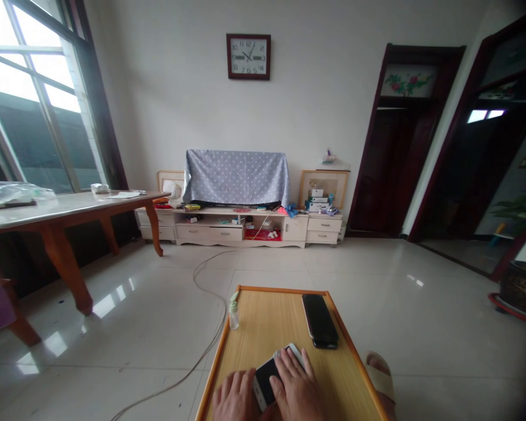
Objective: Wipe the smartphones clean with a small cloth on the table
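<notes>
A white-framed smartphone (267, 375) lies dark-screened on a light wooden table top (272, 321) with an orange edge, close to the near side. My right hand (294, 387) rests across its right part, fingers spread. My left hand (234, 399) grips its lower left edge, and both hands hide part of it. Farther up at the right, a dark smartphone (318, 317) lies on a black device (325, 342), apart from my hands. A small clear bottle with a green cap (233, 312) stands at the table's far left edge.
A cable (208, 280) runs across the tiled floor left of the low table. A sandalled foot (380, 374) shows at its right. A long wooden table (65, 210) stands at the left, and a cream cabinet (241, 228) with cluttered shelves stands against the far wall.
</notes>
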A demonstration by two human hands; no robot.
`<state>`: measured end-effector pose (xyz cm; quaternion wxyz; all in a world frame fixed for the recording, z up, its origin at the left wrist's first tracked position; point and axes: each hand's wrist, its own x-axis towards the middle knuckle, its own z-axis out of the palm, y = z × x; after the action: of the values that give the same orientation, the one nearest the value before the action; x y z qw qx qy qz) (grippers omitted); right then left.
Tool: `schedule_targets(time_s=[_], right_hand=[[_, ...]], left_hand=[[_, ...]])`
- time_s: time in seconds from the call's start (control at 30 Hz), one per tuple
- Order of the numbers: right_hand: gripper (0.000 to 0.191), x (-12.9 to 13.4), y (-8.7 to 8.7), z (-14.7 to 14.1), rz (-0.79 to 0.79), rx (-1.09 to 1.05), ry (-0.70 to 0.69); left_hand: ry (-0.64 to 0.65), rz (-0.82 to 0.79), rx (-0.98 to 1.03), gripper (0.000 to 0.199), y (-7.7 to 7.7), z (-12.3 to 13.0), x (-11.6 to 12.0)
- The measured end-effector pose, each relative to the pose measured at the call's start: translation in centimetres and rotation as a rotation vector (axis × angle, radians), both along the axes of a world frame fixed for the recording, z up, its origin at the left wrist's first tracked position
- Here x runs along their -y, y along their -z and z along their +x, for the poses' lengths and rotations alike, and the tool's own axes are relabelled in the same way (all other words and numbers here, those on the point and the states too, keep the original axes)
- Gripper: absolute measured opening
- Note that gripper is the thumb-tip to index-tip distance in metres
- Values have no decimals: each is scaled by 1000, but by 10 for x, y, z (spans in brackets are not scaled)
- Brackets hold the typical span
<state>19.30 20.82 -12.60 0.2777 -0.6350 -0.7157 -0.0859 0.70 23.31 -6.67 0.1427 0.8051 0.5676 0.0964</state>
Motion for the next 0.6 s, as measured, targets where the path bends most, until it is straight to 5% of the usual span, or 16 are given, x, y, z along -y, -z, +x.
schedule_targets(time_s=[0.27,0.47,0.6], right_hand=[[48,9,-16,5,-109,-44,41],[47,12,-19,4,-153,-55,18],[46,14,-19,4,-138,-60,15]], left_hand=[[-10,83,73,67,-5,1,10],[46,173,130,47,-10,1,21],[47,185,122,58,-3,0,21]])
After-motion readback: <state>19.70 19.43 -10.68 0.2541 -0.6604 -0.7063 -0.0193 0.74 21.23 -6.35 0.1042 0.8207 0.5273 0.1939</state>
